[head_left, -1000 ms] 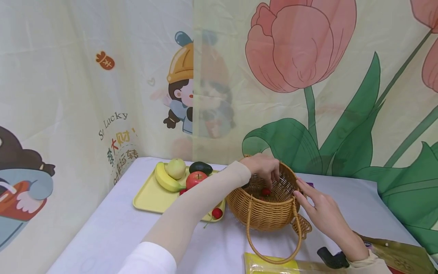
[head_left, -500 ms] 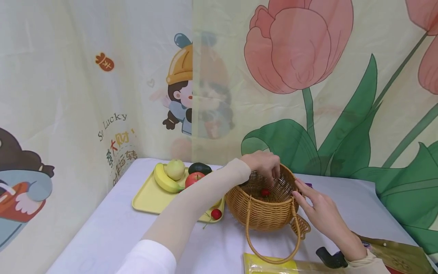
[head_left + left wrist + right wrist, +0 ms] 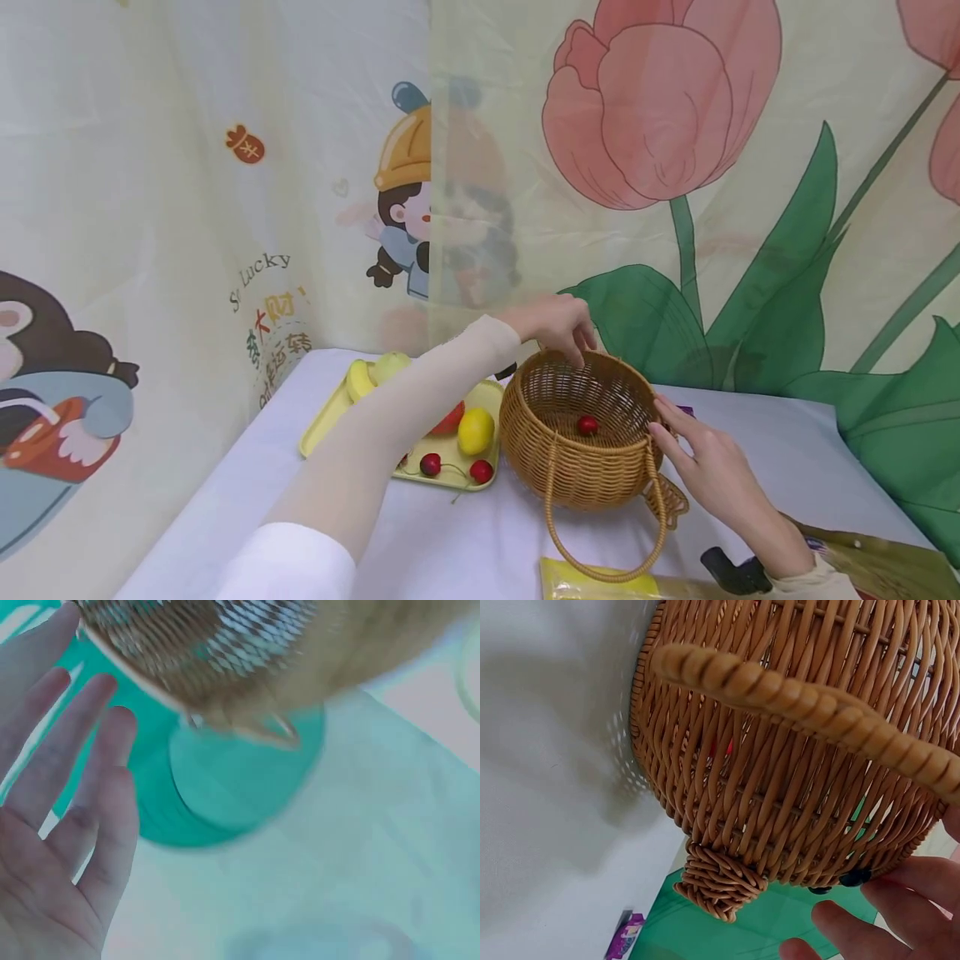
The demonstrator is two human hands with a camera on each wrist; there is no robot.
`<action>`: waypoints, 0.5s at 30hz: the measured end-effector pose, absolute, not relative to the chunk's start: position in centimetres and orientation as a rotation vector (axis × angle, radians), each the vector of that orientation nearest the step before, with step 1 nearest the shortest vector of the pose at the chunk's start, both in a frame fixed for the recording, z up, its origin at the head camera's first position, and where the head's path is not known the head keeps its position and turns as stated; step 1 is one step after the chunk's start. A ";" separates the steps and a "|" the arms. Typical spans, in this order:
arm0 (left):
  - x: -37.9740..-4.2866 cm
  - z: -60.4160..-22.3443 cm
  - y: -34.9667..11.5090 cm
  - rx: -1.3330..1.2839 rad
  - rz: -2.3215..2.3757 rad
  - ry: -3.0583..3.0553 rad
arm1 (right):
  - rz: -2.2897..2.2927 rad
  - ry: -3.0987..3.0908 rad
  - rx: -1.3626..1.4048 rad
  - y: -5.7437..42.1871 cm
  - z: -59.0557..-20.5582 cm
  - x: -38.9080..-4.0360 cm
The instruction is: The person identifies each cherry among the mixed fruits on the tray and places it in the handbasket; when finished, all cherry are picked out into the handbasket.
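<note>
A round woven wicker basket point(image 3: 592, 475) stands mid-table, its looped handle point(image 3: 551, 517) hanging down the front. One red cherry point(image 3: 587, 426) lies on the basket's floor. My left hand point(image 3: 551, 323) hovers over the far left rim, fingers loosely bent and holding nothing; in the left wrist view the fingers are spread beside the basket. My right hand point(image 3: 712, 467) rests against the right side of the rim with nearly straight fingers, seen low beside the wicker wall in the right wrist view.
Left of the basket is a yellow tray point(image 3: 318, 421) bearing a banana point(image 3: 360, 379), a pale green round fruit point(image 3: 392, 365), a lemon point(image 3: 476, 432), a partly hidden red apple point(image 3: 452, 419) and cherries point(image 3: 431, 464). A yellow packet point(image 3: 600, 579) lies in front; a brown packet point(image 3: 885, 558) lies at the right.
My left hand has risen out of the basket and moved up and left to above its rim. The cherry stays inside; my right hand keeps its place.
</note>
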State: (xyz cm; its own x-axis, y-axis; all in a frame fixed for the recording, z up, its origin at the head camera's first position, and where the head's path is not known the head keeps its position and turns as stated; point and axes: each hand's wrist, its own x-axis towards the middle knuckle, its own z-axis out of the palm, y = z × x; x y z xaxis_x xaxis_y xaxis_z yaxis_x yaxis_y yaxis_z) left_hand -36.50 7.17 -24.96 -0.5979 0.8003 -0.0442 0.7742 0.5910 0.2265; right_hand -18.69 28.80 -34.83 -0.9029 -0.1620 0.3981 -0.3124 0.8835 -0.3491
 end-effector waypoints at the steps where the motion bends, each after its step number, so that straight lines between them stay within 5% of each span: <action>1: -36.7 -24.7 6.5 1.333 0.297 2.678 | 0.586 -2.692 0.349 28.8 -34.8 -18.7; 15: -36.9 -23.7 -5.7 1.013 0.577 2.765 | 0.591 -2.707 0.337 28.9 -34.7 -18.4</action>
State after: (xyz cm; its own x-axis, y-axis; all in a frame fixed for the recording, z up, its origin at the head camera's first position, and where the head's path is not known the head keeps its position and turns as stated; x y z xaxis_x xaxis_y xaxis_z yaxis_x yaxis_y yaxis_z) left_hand -36.85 -5.73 -23.65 -0.7634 0.6460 -0.0005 0.5918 0.6997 0.4003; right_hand -18.39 28.89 -34.73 -0.9109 -0.1541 0.3827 -0.2997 0.8847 -0.3570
